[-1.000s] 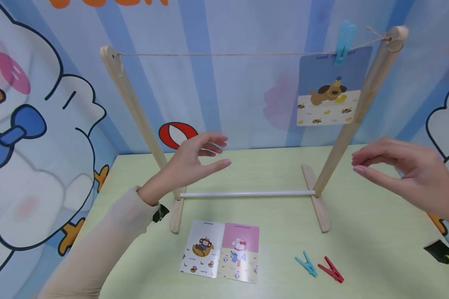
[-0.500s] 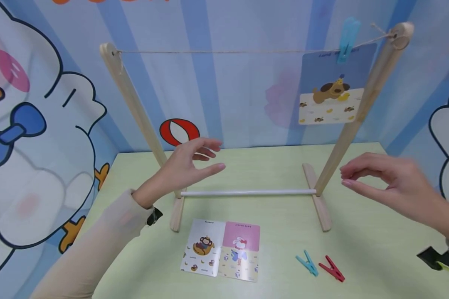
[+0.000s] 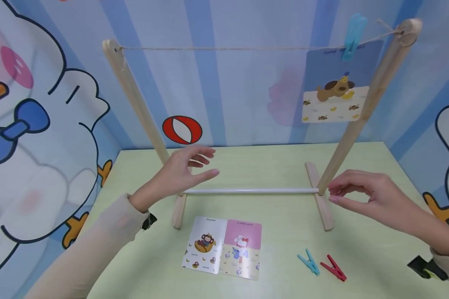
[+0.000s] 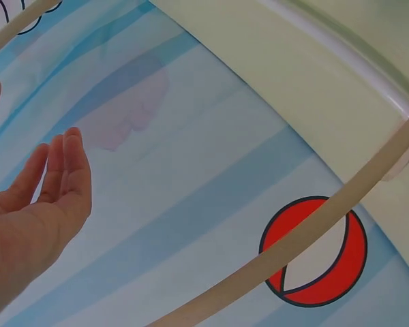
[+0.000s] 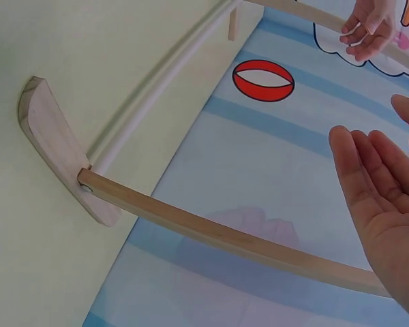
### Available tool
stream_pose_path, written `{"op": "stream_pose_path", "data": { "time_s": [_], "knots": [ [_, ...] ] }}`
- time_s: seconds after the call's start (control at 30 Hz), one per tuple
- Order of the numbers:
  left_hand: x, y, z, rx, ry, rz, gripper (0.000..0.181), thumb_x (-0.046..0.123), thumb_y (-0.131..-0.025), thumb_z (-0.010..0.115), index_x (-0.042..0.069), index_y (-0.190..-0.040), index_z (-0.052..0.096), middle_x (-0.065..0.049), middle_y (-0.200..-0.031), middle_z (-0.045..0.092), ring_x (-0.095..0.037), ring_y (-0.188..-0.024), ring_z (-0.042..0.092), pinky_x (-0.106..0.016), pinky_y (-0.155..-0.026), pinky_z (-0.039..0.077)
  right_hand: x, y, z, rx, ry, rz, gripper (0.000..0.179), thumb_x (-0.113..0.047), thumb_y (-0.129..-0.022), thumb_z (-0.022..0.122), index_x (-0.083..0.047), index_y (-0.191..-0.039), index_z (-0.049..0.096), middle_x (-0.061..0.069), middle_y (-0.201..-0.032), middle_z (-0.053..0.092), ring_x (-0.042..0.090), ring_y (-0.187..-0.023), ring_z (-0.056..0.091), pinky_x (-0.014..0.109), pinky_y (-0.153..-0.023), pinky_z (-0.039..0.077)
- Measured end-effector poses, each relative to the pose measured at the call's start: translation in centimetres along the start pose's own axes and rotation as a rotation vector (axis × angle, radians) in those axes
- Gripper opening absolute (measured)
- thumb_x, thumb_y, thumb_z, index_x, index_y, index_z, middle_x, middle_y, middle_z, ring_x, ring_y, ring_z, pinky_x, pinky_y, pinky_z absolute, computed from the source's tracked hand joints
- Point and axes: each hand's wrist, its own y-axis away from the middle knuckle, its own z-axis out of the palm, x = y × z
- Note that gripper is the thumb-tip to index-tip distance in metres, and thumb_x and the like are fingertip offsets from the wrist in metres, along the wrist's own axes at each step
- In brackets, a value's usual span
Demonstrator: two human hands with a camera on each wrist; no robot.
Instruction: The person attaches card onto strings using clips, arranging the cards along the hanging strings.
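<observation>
My left hand (image 3: pixel 181 172) hovers in front of the left post of a wooden rack (image 3: pixel 136 99), fingers loosely bent and holding nothing. Near the foot of the right post is my right hand (image 3: pixel 372 193), thumb and fingertips apart, with nothing between them. A card with a dog (image 3: pixel 333 97) hangs from the rack's string (image 3: pixel 224 48) under a light blue clothespin (image 3: pixel 354 35). Two more cards, a monkey card (image 3: pixel 202 245) and a pink rabbit card (image 3: pixel 241 249), lie side by side on the table. To their right lie a blue clothespin (image 3: pixel 309 262) and a red clothespin (image 3: pixel 334 268).
A white crossbar (image 3: pixel 250 191) joins the two posts low above the pale table (image 3: pixel 153 265). Behind the rack stands a blue striped backdrop (image 3: pixel 243 91) with cartoon figures and a red-and-white ball (image 3: pixel 182 129).
My right hand has moved left and down, toward the foot of the right post. My left hand has drifted slightly left and down. Cards and loose clothespins stay in place.
</observation>
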Motion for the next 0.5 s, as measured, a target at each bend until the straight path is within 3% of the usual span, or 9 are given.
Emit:
{"op": "stream_pose_path", "data": {
  "time_s": [0.5],
  "knots": [
    [-1.7, 1.5, 0.8, -0.056, -0.006, -0.136, 0.053, 0.044, -0.078, 0.069, 0.016, -0.121, 0.055, 0.005, -0.112, 0.057, -0.009, -0.096, 0.056, -0.030, -0.086, 0.048, 0.8, 0.7, 2.3, -0.078, -0.085, 0.072, 0.026, -0.012, -0.080, 0.072, -0.019, -0.103, 0.064, -0.010, -0.094, 0.063, 0.006, -0.080, 0.060, 0.018, -0.068, 0.051]
  ]
}}
